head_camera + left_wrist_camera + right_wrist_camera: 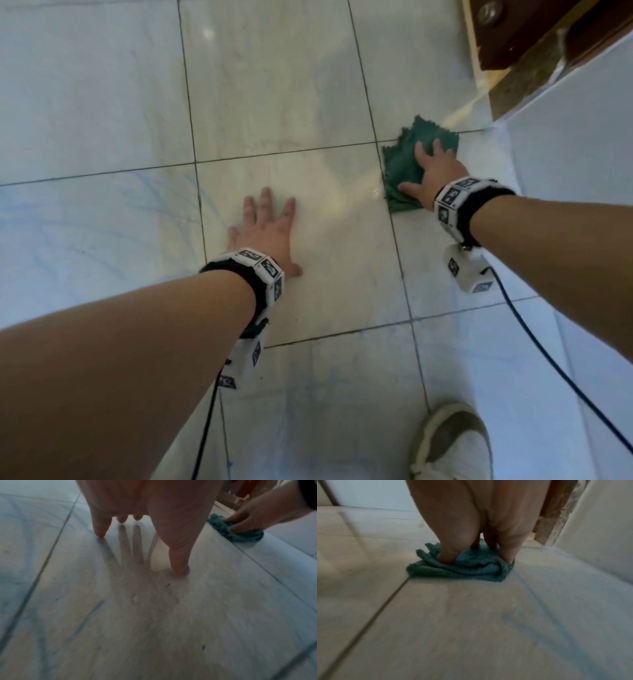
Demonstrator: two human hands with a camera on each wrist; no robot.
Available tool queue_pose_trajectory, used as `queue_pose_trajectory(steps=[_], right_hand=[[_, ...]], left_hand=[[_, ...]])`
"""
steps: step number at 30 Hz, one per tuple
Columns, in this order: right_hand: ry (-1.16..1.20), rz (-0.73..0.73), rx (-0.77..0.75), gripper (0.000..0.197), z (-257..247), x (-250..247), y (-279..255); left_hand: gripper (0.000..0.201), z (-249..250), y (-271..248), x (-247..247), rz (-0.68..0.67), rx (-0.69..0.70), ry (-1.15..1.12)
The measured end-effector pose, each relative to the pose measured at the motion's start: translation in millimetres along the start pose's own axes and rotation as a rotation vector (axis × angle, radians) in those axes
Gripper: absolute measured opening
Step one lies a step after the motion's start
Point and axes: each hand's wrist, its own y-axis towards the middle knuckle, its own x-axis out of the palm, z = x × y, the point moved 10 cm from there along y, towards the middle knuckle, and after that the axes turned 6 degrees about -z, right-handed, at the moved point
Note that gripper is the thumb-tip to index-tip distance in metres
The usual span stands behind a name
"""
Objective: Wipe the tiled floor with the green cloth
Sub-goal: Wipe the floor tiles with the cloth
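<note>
The left arm [120, 342] fills the bottom of the head view, with a shoe [452, 445] beside it. The left hand [267, 233] is flat on the floor [274, 85], fingers spread wide. It holds nothing. In the left wrist view its fingertips [180, 570] touch the tile, so it looks like it props the person up.

The right hand [435, 171] is further off, on the cloth [404, 164]. The cloth is green and lies bunched on the floor, on a line where tiles meet, near the white wall [565, 137] and a brown wooden thing [513, 34]. In the right wrist view the fingers [448, 555] push down into the cloth and it folds up around them. The grip looks like a press from above, fingers a bit bent. I cannot tell if the thumb pinches any of it.

The cloth looks soft, light and floppy. It will crumple and slide out if it is only pushed at one edge. I think the best place to hold it is the middle, with the whole palm down, so it stays spread and rubs more floor.

The tiles look smooth and shiny, so the cloth should slide easily. Faint blue marks show on the tiles near the left arm. Those spots may still need wiping.
</note>
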Motion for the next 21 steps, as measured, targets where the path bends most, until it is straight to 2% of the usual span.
queue_pose_trajectory(steps=[3, 7, 10, 12, 15, 18, 21], right_hand=[[-0.001, -0.007, -0.090, 0.092, -21.9, 25.5, -27.6], [-0.071, -0.122, -0.386, 0.093, -97.6, 78.6, -84.8], [-0.100, -0.148, -0.441, 0.093, -106.3, 83.5, -82.2], [-0.082, -0.089, -0.369, 0.093, -81.4, 59.7, -57.1], [0.033, 0.029, -0.138, 0.092, -6.0, 17.4, -16.3], [0.098, 0.002, 0.052, 0.092, 60.2, 14.2, -7.2], [0.129, -0.016, 0.092, 0.093, 57.5, 30.5, -24.5]], left_hand=[[0.123, 4.6, 8.3, -1.5, -0.021, -0.023, -0.015], [0.123, 5.7, 8.4, 0.7, -0.029, -0.028, 0.004], [0.123, 5.1, 8.7, -0.6, -0.035, -0.037, 0.004], [0.124, 6.2, 8.5, -0.7, -0.043, -0.042, -0.002], [0.125, 5.9, 9.3, -1.1, -0.039, -0.045, -0.004], [0.125, 6.4, 9.3, -1.2, -0.032, -0.039, -0.006], [0.125, 6.5, 9.4, -0.8, -0.040, -0.031, -0.014]])
